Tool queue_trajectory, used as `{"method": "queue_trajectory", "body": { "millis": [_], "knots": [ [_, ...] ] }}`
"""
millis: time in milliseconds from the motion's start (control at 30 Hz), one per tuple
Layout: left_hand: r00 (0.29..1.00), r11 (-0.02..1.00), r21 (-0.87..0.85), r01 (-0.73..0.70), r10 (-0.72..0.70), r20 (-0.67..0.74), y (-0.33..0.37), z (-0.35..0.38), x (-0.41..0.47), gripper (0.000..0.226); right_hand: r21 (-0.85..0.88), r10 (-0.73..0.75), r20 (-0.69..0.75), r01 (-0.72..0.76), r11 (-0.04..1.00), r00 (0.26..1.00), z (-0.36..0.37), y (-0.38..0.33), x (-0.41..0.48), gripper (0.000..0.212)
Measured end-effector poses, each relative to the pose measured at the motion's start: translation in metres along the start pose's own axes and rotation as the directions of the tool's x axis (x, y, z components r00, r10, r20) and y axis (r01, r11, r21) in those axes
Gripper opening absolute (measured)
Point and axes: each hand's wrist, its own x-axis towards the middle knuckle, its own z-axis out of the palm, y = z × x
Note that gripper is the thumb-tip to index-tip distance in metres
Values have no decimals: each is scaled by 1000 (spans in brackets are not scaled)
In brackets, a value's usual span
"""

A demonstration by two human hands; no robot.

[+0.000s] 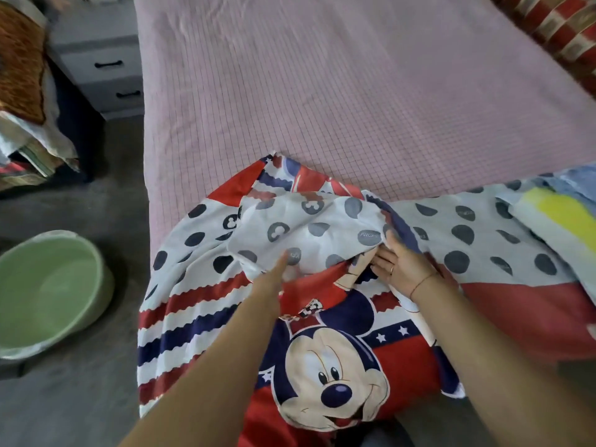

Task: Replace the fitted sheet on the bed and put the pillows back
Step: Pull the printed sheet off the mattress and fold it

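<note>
Printed sheet (338, 356), red, white and navy fabric with a cartoon mouse face, scalloped stripes and dark dots: lies crumpled across the near end of the bed (146, 162), on top of the pink checked sheet (322, 91) spread over the rest of it. Near-left part hangs over the bed's corner toward the grey floor (80, 398). One flap is folded back, pale underside up, with the dots showing through faintly.

Left hand (275, 269): blurred. Fingers look straight, tips touching the lower edge of the folded flap.

Right hand (398, 264): palm turned toward the camera, fingers pointing left and slipped beneath the flap's edge, thumb raised against the navy border. Fingertips hidden by cloth, so I cannot tell whether it pinches the fabric or only supports it. Ring on one finger, thin band at the wrist.

Surroundings:
- Pale blue and yellow cloth (554, 214) lies at the right end of the printed sheet.
- Red and beige chequered fabric (561, 30) sits at the bed's far right edge.
- Pale green round plastic basin (48, 285) is on the floor left of the bed.
- Grey drawer unit (100, 62) with dark handles stands just beside the bed's left side, further up.
- Heap of mixed textiles (25, 91), orange-brown on top, is at the left margin.
</note>
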Motion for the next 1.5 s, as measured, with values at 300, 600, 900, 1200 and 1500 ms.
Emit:
{"method": "queue_trajectory", "body": {
  "millis": [300, 600, 900, 1200, 1500],
  "knots": [
    [974, 971, -86, 224, -226, -17, -74, 127, -15, 88, -91, -43, -22, 41, 995, 999, -15, 14, 20, 23],
    [984, 983, -74, 169, -164, 74, -55, 147, -12, 49, -104, 29, -48, -34, 994, 998, -21, 14, 26, 23],
    [920, 940, -37, 339, -323, 221, -62, 159, -25, 76, -305, 107, -28, -111, 946, 994, -19, 14, 21, 19],
    [946, 922, -280, 266, -194, 260, -51, 145, -13, 26, -88, 76, 108, -67, 994, 991, -38, 28, -10, 11],
    [930, 926, -249, 284, -202, 307, -58, 173, 0, 49, 38, 61, 40, -62, 997, 997, -45, 34, -8, 22]
  ]
}}
